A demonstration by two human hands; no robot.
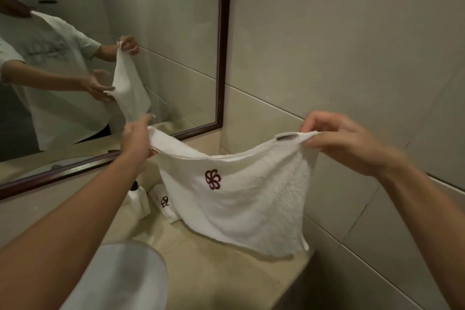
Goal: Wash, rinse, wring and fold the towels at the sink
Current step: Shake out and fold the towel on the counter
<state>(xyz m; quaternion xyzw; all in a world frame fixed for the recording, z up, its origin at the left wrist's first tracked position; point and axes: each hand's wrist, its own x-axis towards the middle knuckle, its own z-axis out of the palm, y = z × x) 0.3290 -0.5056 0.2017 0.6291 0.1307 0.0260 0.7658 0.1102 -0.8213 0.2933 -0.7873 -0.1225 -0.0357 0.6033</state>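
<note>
A white towel [246, 204] with a dark red flower emblem hangs spread between my two hands above the counter. My left hand [137, 141] pinches its top left corner. My right hand [344, 141] pinches its top right corner, next to a small hanging loop. The towel's lower edge brushes the beige counter [214, 267]. Behind it a second white towel [166, 205] with the same emblem lies folded on the counter. The round white sink [125, 277] is at the bottom left, under my left forearm.
A small white bottle with a dark cap [137, 199] stands by the folded towel. A dark-framed mirror [224, 58] covers the left wall and reflects me holding the towel. Tiled wall [352, 58] closes the right side and the counter ends at a front edge on the right.
</note>
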